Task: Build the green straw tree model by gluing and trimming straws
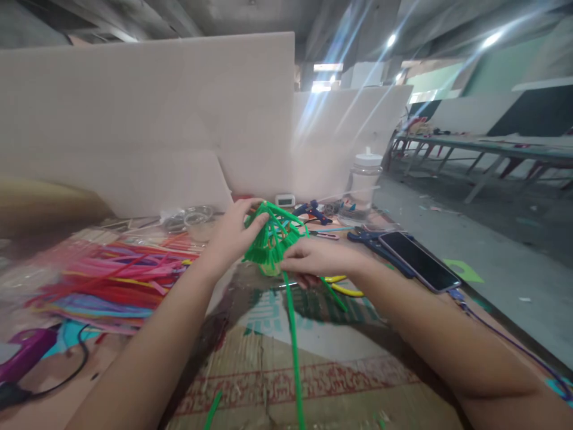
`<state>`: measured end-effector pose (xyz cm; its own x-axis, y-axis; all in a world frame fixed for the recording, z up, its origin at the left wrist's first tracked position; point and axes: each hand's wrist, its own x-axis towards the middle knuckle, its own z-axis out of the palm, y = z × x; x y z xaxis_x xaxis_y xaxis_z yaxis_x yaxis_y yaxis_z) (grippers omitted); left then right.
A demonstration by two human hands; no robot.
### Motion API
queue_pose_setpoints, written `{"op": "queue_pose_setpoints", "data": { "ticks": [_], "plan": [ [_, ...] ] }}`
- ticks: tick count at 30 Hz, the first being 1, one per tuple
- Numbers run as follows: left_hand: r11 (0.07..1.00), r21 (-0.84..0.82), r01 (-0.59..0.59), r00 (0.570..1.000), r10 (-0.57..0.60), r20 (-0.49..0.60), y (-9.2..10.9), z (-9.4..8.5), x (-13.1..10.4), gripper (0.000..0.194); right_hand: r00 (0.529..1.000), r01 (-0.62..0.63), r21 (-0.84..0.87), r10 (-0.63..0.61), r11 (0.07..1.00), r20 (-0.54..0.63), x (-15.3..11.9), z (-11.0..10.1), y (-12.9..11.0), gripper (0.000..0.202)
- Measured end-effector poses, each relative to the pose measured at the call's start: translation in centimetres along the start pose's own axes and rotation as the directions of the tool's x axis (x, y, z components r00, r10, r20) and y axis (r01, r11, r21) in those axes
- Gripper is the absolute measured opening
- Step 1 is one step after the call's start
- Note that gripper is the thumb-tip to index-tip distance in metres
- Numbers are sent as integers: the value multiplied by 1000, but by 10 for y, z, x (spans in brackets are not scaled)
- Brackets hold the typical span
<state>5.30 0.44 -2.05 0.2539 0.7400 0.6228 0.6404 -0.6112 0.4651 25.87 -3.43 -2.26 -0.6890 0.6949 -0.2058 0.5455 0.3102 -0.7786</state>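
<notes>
A cone-shaped frame of green fuzzy craft stems (272, 237) is held up over the middle of the work surface. My left hand (245, 226) grips its top left side, thumb in front and fingers behind. At its lower right edge, my right hand (316, 260) is closed in a pinch on a green craft stem (293, 346), whose long end hangs toward the front edge. Another green stem end (335, 295) sticks out below my right hand. Some right fingertips are hidden behind the hand. A short loose green piece (213, 411) lies near the front.
Bundles of red, pink and blue craft stems (116, 278) lie left, beyond a purple tool (33, 352) with a black cord. To the right are a phone (418, 260), dark-handled pliers (380, 243) and yellow handles (347, 289). A lidded jar (364, 182) stands behind, before white boards (179, 119).
</notes>
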Motion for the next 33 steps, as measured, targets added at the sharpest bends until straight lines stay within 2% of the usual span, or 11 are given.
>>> {"op": "queue_pose_setpoints", "data": {
  "ticks": [3,5,8,11,14,16,20,24,28,33],
  "plan": [
    [1000,2,13,1000,-13,11,-1,1,0,39,979,3,-34,-10,999,-201,-27,-33,-6,30],
    [1000,2,5,1000,-5,19,-1,0,-1,40,934,-29,-119,-15,993,-356,-42,-54,-4,33],
    [999,30,-10,1000,10,17,1,-2,-2,41,903,-153,-290,14,945,-429,-46,-73,12,35],
    [997,68,-29,1000,29,8,3,-4,-3,41,868,-331,-304,163,893,-469,-30,-74,33,32],
    [994,87,-66,998,66,9,4,-5,-2,39,861,-390,-286,236,876,-451,-13,-67,48,30],
    [993,89,-77,997,76,18,4,-5,-2,39,862,-394,-298,237,869,-449,-7,-64,53,30],
    [994,74,-76,997,73,34,2,-5,-2,39,832,-421,-306,229,854,-505,-12,-70,59,37],
    [991,82,-103,994,100,40,2,-3,-3,40,760,-446,-313,169,838,-628,-15,-82,70,33],
    [992,93,-90,996,89,17,4,-5,-3,40,681,-460,-288,125,840,-722,-7,-86,90,31],
    [988,91,-126,991,121,51,2,-6,-3,39,643,-451,-234,131,861,-755,15,-95,115,45]
  ]
}}
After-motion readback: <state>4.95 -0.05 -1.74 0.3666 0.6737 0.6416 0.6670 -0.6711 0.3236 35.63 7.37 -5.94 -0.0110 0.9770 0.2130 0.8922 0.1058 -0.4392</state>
